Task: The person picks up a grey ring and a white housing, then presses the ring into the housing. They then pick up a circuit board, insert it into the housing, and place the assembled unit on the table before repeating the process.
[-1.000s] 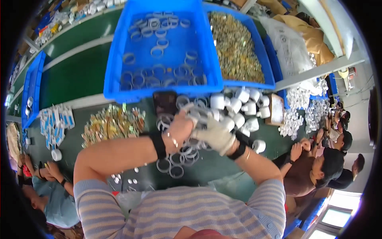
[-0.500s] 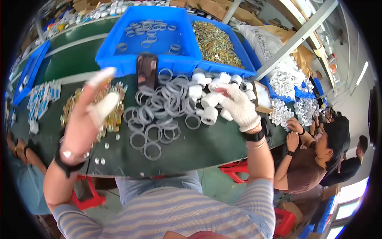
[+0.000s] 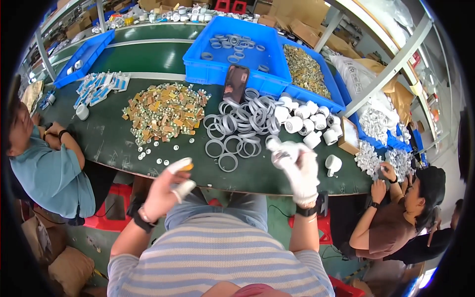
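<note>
A small white plastic piece (image 3: 277, 146) is pinched in the gloved right hand (image 3: 297, 166), just below the heap of grey rings (image 3: 241, 123) on the table (image 3: 114, 143). It is judged light, stiff and prob. slick, so best taken by the rim; exact shape can't be made out. The left hand (image 3: 168, 190), w/ finger cots, is half curled at the table edge left of the heap; a small orange bit (image 3: 186, 168) seems pinched, unclear. White cylindrical caps (image 3: 309, 123) lie right of the heap.
</note>
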`<state>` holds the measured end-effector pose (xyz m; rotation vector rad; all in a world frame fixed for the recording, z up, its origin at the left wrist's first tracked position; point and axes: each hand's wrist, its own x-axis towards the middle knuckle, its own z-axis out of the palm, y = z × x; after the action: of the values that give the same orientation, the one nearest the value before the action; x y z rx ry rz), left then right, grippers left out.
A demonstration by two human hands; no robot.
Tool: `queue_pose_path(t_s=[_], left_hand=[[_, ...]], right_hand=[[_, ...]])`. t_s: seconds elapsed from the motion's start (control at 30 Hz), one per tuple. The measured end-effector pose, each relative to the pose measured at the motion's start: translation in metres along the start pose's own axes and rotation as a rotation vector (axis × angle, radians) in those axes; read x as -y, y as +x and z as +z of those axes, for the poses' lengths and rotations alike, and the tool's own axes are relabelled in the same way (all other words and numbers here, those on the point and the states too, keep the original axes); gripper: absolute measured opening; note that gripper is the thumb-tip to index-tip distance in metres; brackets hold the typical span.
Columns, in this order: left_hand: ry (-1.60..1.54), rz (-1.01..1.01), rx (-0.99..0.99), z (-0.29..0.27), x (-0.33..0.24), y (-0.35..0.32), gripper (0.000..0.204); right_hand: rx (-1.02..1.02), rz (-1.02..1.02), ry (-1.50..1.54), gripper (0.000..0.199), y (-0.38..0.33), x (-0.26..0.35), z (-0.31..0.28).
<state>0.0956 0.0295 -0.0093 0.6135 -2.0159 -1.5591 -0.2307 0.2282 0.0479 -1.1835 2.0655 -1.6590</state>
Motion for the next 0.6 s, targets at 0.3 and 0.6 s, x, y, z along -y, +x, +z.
queue_pose_path(t_s=[0.3, 0.6], left_hand=[[0.221, -0.069, 0.577, 0.026, -0.029, 0.047, 0.086], [-0.640, -0.974, -0.220, -0.127, 0.044, -0.031, 0.084]], right_hand=[[0.488, -0.005, 0.048, 0.067, -0.053, 0.011, 0.068], [0.704, 1.057, -0.562, 0.049, -0.191, -0.166, -0.105]])
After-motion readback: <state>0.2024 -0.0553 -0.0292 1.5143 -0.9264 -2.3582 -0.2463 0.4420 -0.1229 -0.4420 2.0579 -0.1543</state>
